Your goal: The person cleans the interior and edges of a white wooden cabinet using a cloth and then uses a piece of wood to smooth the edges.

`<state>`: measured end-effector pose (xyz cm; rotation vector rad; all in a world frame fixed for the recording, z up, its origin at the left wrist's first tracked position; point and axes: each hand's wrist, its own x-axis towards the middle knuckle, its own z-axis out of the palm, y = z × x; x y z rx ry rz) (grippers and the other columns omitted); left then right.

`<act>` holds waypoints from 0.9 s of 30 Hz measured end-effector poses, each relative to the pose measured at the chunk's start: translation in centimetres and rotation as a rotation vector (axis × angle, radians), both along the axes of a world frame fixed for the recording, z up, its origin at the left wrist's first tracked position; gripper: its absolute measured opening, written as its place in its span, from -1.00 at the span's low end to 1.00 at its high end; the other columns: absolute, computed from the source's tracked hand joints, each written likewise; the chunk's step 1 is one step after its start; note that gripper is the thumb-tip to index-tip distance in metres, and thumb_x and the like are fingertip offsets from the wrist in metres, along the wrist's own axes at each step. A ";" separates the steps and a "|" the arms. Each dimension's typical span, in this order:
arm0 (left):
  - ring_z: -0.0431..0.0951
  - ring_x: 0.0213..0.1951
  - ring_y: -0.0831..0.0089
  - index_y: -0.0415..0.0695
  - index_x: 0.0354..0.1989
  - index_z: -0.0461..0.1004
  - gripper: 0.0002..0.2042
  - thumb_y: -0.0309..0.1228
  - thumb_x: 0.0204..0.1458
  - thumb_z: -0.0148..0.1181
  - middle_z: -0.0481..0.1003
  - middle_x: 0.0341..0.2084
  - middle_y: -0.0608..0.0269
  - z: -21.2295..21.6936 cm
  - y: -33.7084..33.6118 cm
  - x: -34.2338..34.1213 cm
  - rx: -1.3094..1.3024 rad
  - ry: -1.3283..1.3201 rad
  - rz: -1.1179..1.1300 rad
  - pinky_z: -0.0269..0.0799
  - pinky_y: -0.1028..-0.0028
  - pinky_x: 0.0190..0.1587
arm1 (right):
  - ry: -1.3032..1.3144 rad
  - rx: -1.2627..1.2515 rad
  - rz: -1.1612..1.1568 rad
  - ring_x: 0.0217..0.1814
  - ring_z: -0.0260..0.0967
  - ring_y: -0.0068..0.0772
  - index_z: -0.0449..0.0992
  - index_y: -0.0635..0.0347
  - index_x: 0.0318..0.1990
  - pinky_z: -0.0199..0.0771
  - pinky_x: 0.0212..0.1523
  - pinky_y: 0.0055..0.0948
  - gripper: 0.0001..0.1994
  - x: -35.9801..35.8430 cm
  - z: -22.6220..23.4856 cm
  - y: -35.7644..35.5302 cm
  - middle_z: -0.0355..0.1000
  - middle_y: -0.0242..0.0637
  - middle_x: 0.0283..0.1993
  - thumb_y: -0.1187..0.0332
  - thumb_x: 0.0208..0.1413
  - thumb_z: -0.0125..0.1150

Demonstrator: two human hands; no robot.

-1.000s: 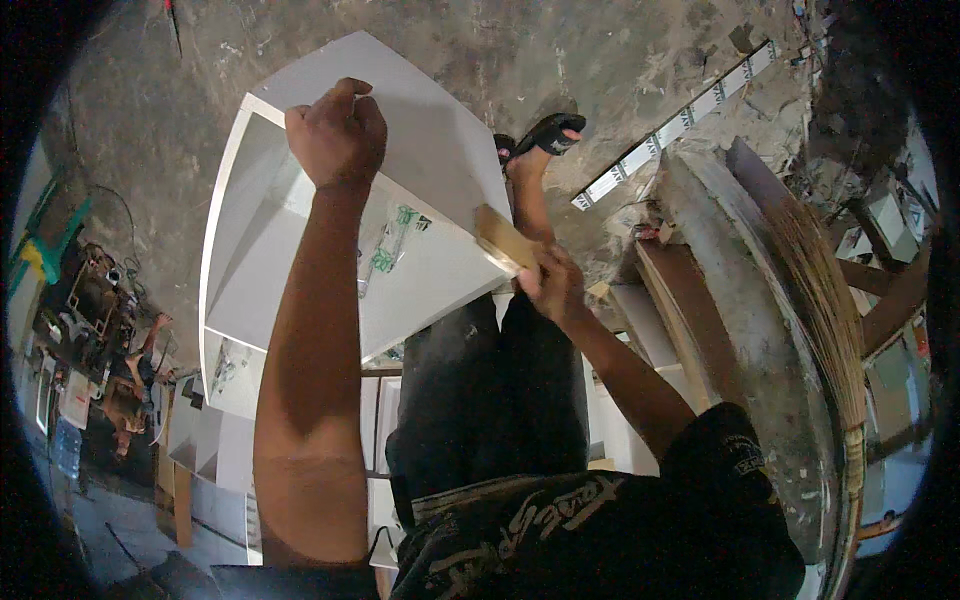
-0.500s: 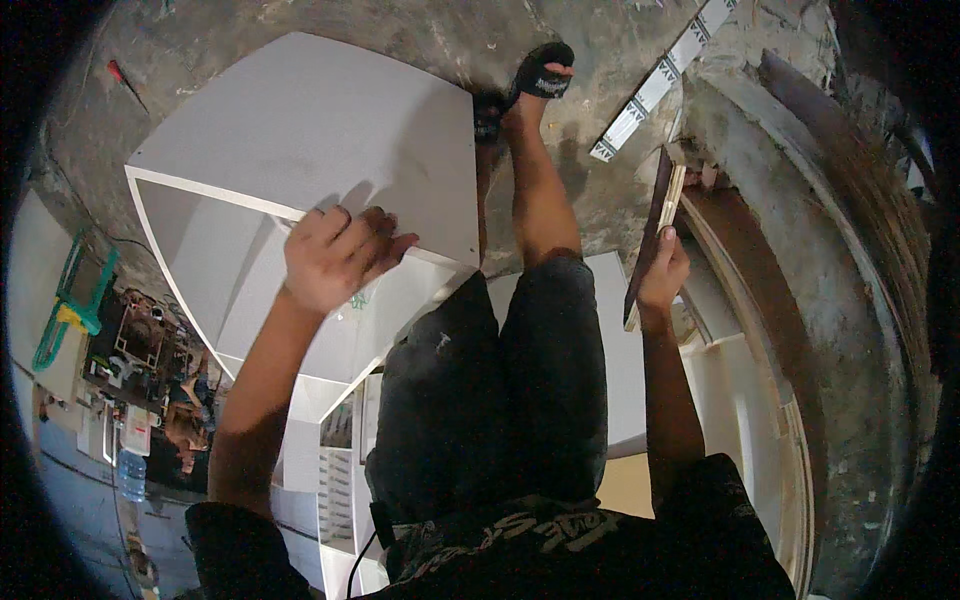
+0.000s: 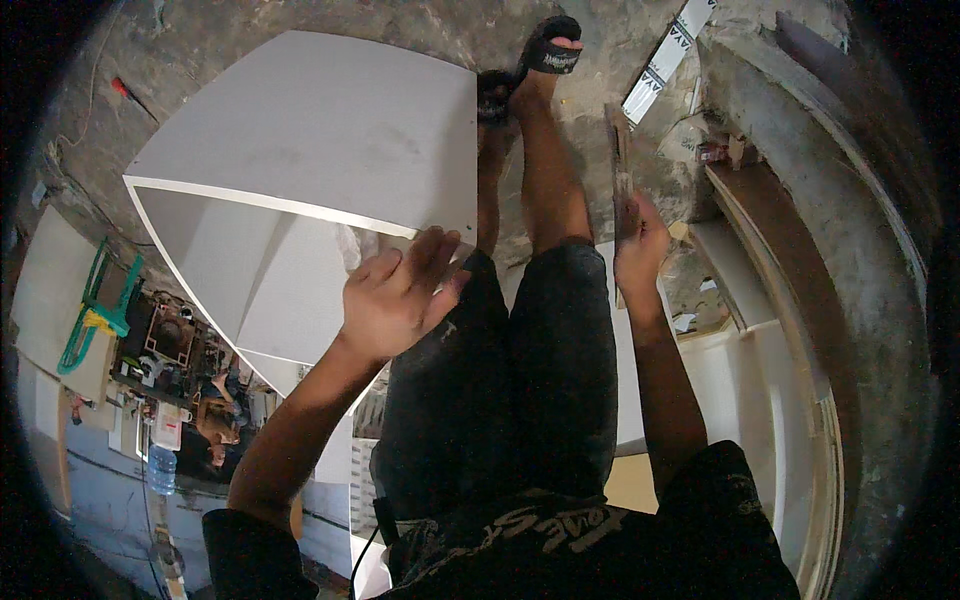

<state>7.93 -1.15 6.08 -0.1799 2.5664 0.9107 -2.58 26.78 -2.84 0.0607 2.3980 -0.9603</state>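
A white box-like cabinet (image 3: 320,130) stands on the floor at the left, its open side toward me. My left hand (image 3: 400,295) is at the near right corner of its top edge, fingers loosely apart and holding nothing; whether the fingertips touch the edge is hard to tell. In my right hand (image 3: 642,245), to the right of my legs, is a short flat brown strip of board (image 3: 619,150), gripped at its lower end and pointing away from me. My fingers cover part of the strip.
A red-handled screwdriver (image 3: 122,90) and a white printed strip (image 3: 668,65) lie on the concrete floor. Long brown boards (image 3: 780,250) stand along the right. At the left are a green frame (image 3: 98,315), a cluttered work area and another person (image 3: 217,415).
My left hand has moved right along the cabinet edge toward its corner, fingers less curled. My right hand has shifted slightly up and left, turning the strip edge-on.
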 end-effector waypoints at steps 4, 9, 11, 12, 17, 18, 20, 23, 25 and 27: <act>0.55 -0.36 0.27 -0.09 -0.09 0.53 -0.66 -0.25 -0.06 0.22 0.53 -0.17 0.19 0.3 0.7 -0.4 0.048 -0.057 -0.065 0.51 0.36 -0.36 | -0.003 -0.006 -0.003 -0.45 0.06 -0.59 0.32 0.29 -0.48 0.15 -0.42 -0.54 -0.72 -0.3 -0.4 0.1 0.16 -0.41 -0.55 0.30 0.23 -0.02; 0.47 -0.44 0.39 -0.07 -0.10 0.53 -0.70 -0.36 -0.06 0.22 0.49 -0.15 0.32 -1.6 -1.3 0.6 0.026 0.147 -0.001 0.43 0.44 -0.42 | -0.165 -0.051 -0.106 -0.45 -0.04 -0.64 0.22 0.16 -0.54 0.00 -0.47 -0.52 -0.65 -1.3 0.0 1.5 0.06 -0.54 -0.53 0.19 0.27 -0.08; 0.50 -0.43 0.36 -0.09 -0.12 0.53 -0.72 -0.41 -0.07 0.22 0.51 -0.17 0.27 -1.6 -3.1 0.7 0.000 0.167 0.006 0.43 0.45 -0.43 | -0.178 -0.051 -0.101 -0.44 -0.08 -0.66 0.18 0.13 -0.55 -0.06 -0.47 -0.52 -0.63 -2.0 1.0 0.9 0.04 -0.55 -0.53 0.16 0.29 -0.11; 0.50 -0.42 0.36 -0.10 -0.13 0.54 -0.72 -0.42 -0.07 0.22 0.52 -0.18 0.26 -1.7 -3.9 0.5 -0.013 0.192 0.005 0.43 0.46 -0.43 | -0.170 -0.042 -0.084 -0.44 -0.08 -0.66 0.18 0.13 -0.55 -0.06 -0.47 -0.53 -0.63 -2.3 1.3 0.9 0.03 -0.55 -0.53 0.16 0.30 -0.11; 0.50 -0.42 0.40 -0.09 -0.13 0.55 -0.74 -0.40 -0.05 0.21 0.54 -0.21 0.26 -1.2 -5.2 0.3 -0.041 0.189 0.010 0.45 0.48 -0.41 | -0.212 0.037 -0.055 -0.24 0.35 -0.41 0.50 0.37 -0.07 0.35 -0.16 -0.40 -0.69 -2.2 0.0 4.0 0.43 -0.21 -0.36 0.30 0.25 -0.04; 0.51 -0.42 0.40 -0.09 -0.14 0.55 -0.74 -0.39 -0.04 0.21 0.55 -0.22 0.27 -1.2 -5.3 0.3 -0.045 0.195 0.006 0.45 0.48 -0.40 | -0.213 0.053 0.019 -0.19 0.37 -0.31 0.49 0.36 -0.06 0.35 -0.10 -0.36 -0.69 -2.4 0.2 3.4 0.44 -0.14 -0.30 0.29 0.22 0.00; 0.51 -0.43 0.40 -0.09 -0.14 0.55 -0.74 -0.38 -0.04 0.20 0.56 -0.25 0.27 -1.1 -5.9 0.3 -0.052 0.205 -0.001 0.45 0.48 -0.40 | -0.214 0.087 0.168 -0.09 0.42 -0.13 0.47 0.34 -0.03 0.36 0.00 -0.29 -0.67 -2.9 0.9 2.1 0.45 -0.01 -0.17 0.27 0.17 0.09; 0.51 -0.43 0.37 -0.10 -0.18 0.56 -0.77 -0.40 -0.05 0.21 0.56 -0.29 0.26 -1.0 -8.5 -0.1 -0.115 0.194 -0.090 0.46 0.46 -0.38 | -0.176 -0.071 0.478 0.01 0.37 0.04 0.36 0.30 0.04 0.34 0.05 -0.19 -0.50 -3.1 3.2 -2.5 0.36 0.04 -0.01 0.12 0.05 0.21; 0.49 -0.49 0.30 -0.13 -0.41 0.53 -0.94 -0.48 -0.08 0.24 0.53 -0.45 0.23 -1.2 -12.7 1.1 -0.111 0.181 0.018 0.44 0.38 -0.44 | -0.207 -0.137 0.631 0.04 0.34 0.04 0.32 0.30 0.05 0.32 0.06 -0.15 -0.39 -3.1 5.0 -6.7 0.34 0.00 0.02 -0.02 -0.01 0.22; 0.48 -0.57 0.39 -0.14 -0.55 0.52 -0.86 -0.42 0.02 0.24 0.47 -0.63 0.22 -2.2 -17.7 0.5 -0.304 0.243 0.209 0.38 0.44 -0.50 | -0.081 -0.183 0.759 0.00 0.33 0.06 0.29 0.32 0.06 0.33 0.01 -0.11 -0.29 -1.9 6.2 -10.9 0.34 0.00 -0.04 -0.12 -0.07 0.23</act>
